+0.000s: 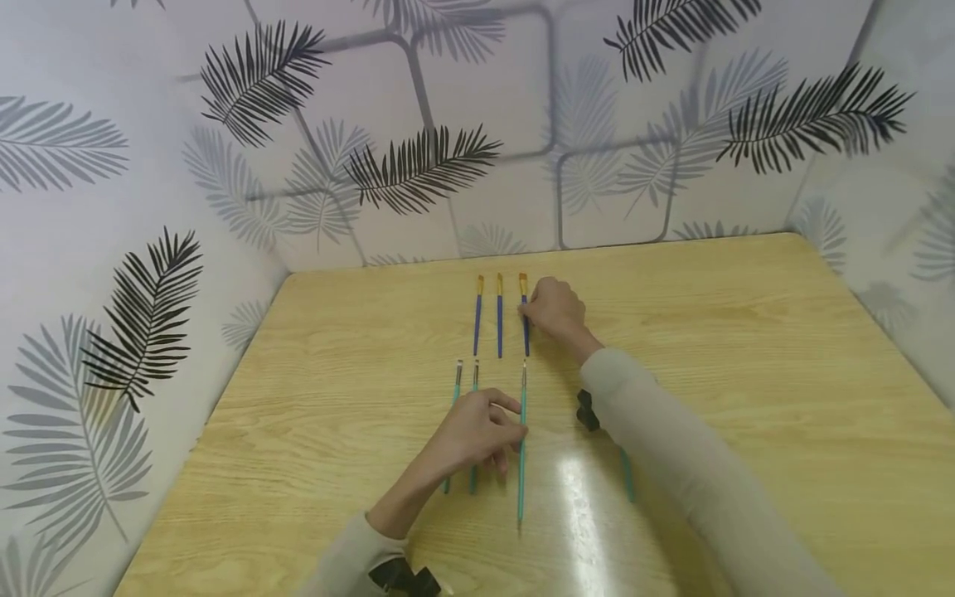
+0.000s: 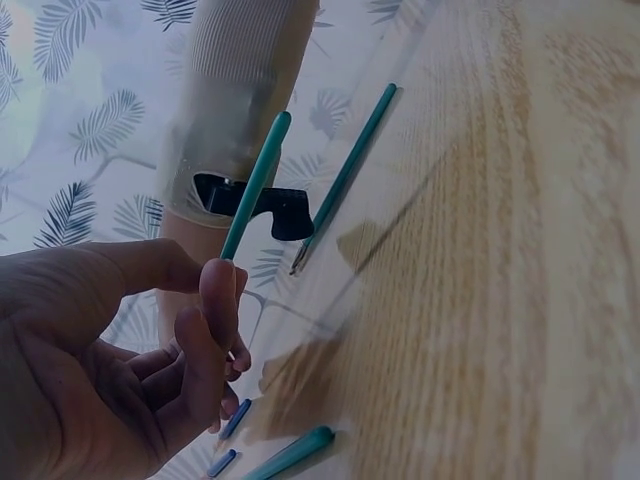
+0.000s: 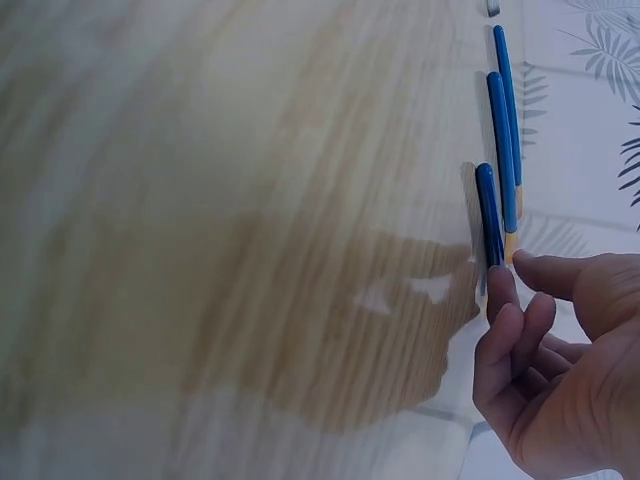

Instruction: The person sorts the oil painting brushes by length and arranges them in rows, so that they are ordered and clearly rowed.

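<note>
My left hand [image 1: 477, 427] pinches a slim teal paintbrush [image 1: 522, 481] between thumb and finger; its bristle end points away from me. In the left wrist view the teal handle [image 2: 257, 185] sticks up past the fingertips. Further back, my right hand [image 1: 555, 308] pinches the rightmost of three blue paintbrushes [image 1: 525, 336] near its golden bristle end. The other blue paintbrushes, one in the middle [image 1: 500, 323] and one at the left [image 1: 477, 323], lie parallel beside it. Two more teal paintbrushes [image 1: 458, 385] lie partly hidden under my left hand and wrist.
Another teal paintbrush [image 1: 627, 477] lies on the wooden table [image 1: 358, 348], partly covered by my right forearm. Walls with a leaf pattern [image 1: 507, 99] border the table at the back and sides. A black camera mount [image 1: 588, 410] sits on my right sleeve.
</note>
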Available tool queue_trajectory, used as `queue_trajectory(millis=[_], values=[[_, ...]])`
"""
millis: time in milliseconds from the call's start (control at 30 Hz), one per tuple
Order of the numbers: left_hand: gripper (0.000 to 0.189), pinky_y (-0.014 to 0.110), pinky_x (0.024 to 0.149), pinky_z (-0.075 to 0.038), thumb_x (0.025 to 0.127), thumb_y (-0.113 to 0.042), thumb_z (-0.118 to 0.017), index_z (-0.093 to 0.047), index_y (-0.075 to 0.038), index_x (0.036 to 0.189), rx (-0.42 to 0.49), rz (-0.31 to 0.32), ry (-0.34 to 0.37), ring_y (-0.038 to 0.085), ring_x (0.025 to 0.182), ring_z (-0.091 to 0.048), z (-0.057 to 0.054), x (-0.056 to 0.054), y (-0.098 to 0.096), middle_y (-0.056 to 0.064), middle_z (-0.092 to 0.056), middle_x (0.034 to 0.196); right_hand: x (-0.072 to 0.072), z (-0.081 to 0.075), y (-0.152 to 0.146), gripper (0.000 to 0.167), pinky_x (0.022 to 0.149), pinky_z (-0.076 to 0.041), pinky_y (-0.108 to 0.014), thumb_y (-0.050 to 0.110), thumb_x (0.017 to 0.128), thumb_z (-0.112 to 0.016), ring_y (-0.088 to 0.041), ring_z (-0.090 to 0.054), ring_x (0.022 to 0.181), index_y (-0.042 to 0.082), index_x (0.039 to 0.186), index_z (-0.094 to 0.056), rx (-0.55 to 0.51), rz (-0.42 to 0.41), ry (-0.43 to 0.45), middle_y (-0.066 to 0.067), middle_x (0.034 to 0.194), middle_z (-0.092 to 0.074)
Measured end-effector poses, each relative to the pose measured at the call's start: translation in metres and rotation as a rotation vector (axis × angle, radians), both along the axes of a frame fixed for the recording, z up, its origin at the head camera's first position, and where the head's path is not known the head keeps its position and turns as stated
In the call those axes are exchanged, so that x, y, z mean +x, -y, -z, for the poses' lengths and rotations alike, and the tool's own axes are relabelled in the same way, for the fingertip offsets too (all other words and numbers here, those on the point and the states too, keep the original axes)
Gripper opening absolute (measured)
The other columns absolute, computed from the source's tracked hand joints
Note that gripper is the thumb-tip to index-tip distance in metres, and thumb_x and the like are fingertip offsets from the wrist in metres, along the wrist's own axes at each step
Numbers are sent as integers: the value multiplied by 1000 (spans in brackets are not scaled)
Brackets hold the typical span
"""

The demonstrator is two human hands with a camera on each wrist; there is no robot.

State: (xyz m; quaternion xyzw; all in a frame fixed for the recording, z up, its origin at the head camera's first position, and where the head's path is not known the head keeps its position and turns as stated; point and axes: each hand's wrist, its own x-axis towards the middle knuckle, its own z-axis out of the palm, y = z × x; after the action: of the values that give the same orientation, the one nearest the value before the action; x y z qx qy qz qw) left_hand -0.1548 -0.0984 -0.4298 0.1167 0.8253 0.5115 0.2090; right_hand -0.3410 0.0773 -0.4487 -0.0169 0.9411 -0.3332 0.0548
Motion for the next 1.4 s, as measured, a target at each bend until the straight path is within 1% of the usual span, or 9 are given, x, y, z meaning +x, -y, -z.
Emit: queue_trajectory(millis=[133,267,400,567,767,900,1133,1267,1400], values=[[37,28,47,-51,95,-16,-70,-62,2,127,-1,-2,-2,22,51,-68,0,-1,-1,2,-76,79,1,0,-4,52,40,-24,-23,29,99,-72,-8,-29,40,8,55,-56,-33,24,-22,2,46,-47],[38,27,46,-50,95,-16,-70,-62,2,127,-2,-6,-1,22,51,-68,0,-1,-2,4,-76,79,2,0,-9,41,42,-23,-23,32,99,-73,-7,-31,42,4,70,-72,-53,39,-8,-4,58,-66],[38,27,46,-50,95,-16,-69,-61,2,128,-8,-8,-4,23,52,-69,1,-1,-2,4,-76,80,4,0,-13,32,46,-31,-24,34,97,-74,-9,-41,49,2,94,-75,-72,58,20,-7,76,-75],[39,26,46,-50,95,-16,-69,-61,2,129,-11,-18,-6,22,53,-69,2,-3,-3,2,-76,79,6,-2,-20,48,49,-39,-25,34,98,-73,-9,-47,49,1,130,-59,-149,21,59,-12,98,-78],[39,27,46,-50,95,-15,-69,-61,2,129,-8,-17,0,24,55,-70,3,-3,-3,2,-76,81,10,-4,-29,52,50,-48,-27,29,97,-74,-9,-44,43,-1,135,-55,-312,-7,114,-19,104,-74],[39,29,46,-51,95,-16,-68,-61,2,129,-10,-24,-8,25,56,-71,1,-4,-1,2,-76,81,15,-9,-33,52,55,-54,-28,29,98,-74,-11,-48,47,-1,136,-56,-356,-15,125,-20,108,-74],[41,27,47,-49,96,-15,-68,-60,4,131,-7,-27,-28,24,55,-70,0,-8,0,3,-76,80,28,-19,-44,56,60,-55,-29,26,99,-72,-11,-51,53,-2,143,-52,-440,-47,176,-23,118,-70],[41,27,47,-49,95,-15,-68,-60,3,131,-6,-42,-25,26,56,-71,-1,-9,-1,3,-76,80,35,-22,-50,57,69,-61,-36,25,100,-71,-19,-64,67,-1,145,-50,-493,-76,211,-24,123,-68],[39,28,46,-49,95,-14,-68,-61,2,130,-1,-67,-18,26,55,-70,0,-10,0,4,-75,80,41,-22,-54,57,83,-62,-47,24,100,-70,-35,-73,92,-2,146,-48,-544,-115,229,-25,129,-66]])
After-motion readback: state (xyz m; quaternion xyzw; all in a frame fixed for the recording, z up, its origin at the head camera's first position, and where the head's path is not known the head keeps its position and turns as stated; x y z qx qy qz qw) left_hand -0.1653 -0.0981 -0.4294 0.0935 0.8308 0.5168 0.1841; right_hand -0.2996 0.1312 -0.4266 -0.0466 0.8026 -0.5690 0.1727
